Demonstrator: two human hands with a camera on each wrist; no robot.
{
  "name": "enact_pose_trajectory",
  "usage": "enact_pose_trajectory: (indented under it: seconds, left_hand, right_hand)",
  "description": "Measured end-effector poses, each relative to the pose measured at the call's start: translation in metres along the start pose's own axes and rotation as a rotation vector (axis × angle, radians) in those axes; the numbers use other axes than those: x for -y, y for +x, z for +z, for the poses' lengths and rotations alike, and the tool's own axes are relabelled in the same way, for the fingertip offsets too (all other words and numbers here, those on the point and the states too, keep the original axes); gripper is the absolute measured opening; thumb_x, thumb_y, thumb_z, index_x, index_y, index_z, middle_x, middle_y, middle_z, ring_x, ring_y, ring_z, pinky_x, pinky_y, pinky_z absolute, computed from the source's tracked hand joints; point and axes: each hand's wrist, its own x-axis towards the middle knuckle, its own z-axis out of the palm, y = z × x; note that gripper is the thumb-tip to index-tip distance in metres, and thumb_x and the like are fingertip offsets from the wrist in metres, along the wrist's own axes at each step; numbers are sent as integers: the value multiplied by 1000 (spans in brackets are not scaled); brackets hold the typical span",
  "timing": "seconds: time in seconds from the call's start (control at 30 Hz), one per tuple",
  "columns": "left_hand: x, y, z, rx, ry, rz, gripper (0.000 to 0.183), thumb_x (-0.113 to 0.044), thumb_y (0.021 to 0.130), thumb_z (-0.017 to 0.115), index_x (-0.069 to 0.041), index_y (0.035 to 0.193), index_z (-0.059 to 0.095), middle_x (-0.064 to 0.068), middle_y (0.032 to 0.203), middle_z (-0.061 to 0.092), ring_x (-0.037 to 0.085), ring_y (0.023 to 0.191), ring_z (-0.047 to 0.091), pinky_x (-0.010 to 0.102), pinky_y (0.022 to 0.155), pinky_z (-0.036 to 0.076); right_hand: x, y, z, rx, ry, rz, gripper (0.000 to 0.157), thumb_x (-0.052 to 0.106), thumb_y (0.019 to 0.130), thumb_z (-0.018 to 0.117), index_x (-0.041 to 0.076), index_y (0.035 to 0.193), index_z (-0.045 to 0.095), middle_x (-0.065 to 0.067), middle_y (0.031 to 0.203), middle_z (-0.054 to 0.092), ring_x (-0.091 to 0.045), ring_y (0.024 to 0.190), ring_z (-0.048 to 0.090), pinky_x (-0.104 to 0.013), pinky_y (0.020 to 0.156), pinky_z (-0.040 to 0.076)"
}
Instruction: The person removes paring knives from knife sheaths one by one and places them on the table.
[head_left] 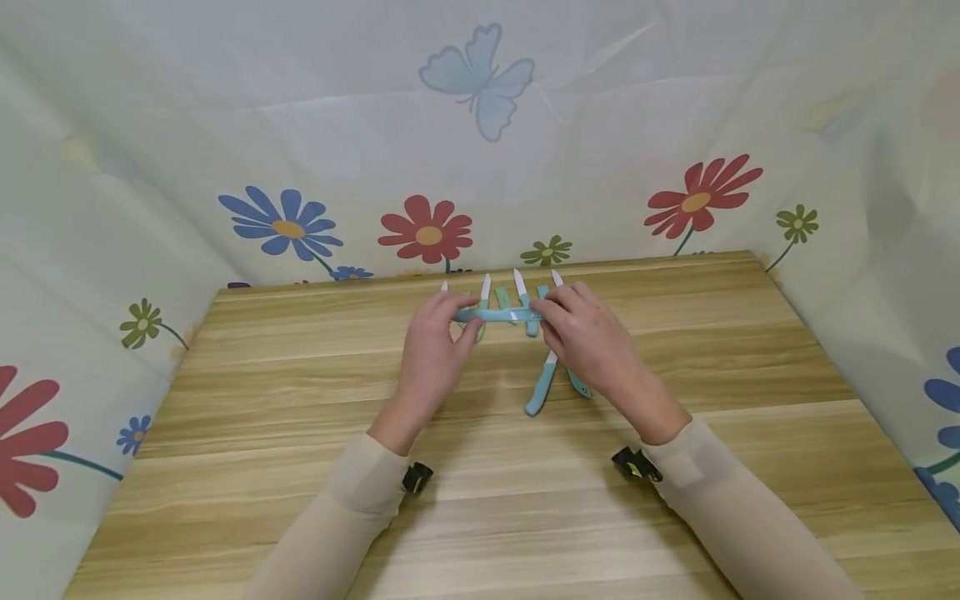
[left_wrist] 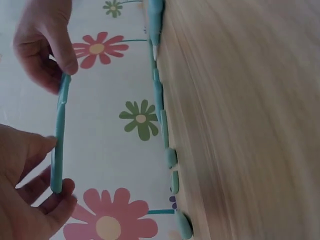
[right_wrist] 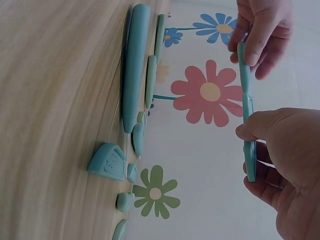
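Both hands hold a small knife with a teal handle (head_left: 491,316) level above the far part of the table. My left hand (head_left: 433,342) pinches the handle end between thumb and fingers. On the other side, my right hand (head_left: 592,333) grips a teal blade sheath (right_wrist: 251,150) at the blade end. A short stretch of white blade (head_left: 514,317) shows between handle and sheath. Nearer to me, below the right hand, lies another teal-handled knife (head_left: 540,390). Beside it a loose teal sheath (head_left: 578,384) is partly covered by that hand.
Several white-bladed knives lie in a row behind the hands, blades pointing away, among them a green-handled knife (head_left: 485,292) and a teal-handled knife (head_left: 532,323). A green sheath (head_left: 503,297) lies between these two. The wooden table (head_left: 285,417) meets a flower-printed curtain (head_left: 337,125) at its far edge.
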Motion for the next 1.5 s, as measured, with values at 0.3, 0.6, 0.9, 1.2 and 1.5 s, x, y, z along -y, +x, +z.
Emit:
enact_pose_trajectory:
  seconds: [0.3,0.6,0.9,1.2,1.5]
  left_hand:
    - [-2,-1,0,-1,440,353,43,-15,88,89,-7,127,73,14,128,66,35,124,57,49,112,45]
    - [-3,-4,4,15,606,414,50,-19,88,90,-9,133,71,13,132,66,38,128,56,51,109,47]
    - [-2,-5,6,-10,591,433,30,-14,95,82,-7,124,77,10,116,73,32,108,62,43,89,56]
    - [-1,-6,7,-6,603,433,17,-11,99,76,-7,115,79,9,108,72,30,98,59,39,78,53]
    - [-7,-6,4,32,599,420,17,-9,104,69,-7,118,79,9,109,70,30,99,58,40,82,54]
  right_hand:
    - [3,0,-1,-9,-11,-21,25,1,95,76,-1,120,77,-15,109,69,-33,100,62,-41,87,57]
    - [6,1,-1,-5,-29,-34,24,3,94,78,0,118,77,-15,110,70,-33,102,63,-41,88,57]
    - [8,1,2,4,-23,-33,26,2,93,80,1,119,76,-14,110,69,-33,103,63,-41,88,58]
    - [10,1,1,4,-33,-39,27,2,92,81,0,118,76,-15,110,69,-33,102,63,-40,87,58]
    - [11,1,2,-5,-54,-52,39,6,89,84,2,127,75,-15,115,69,-34,105,64,-42,87,58]
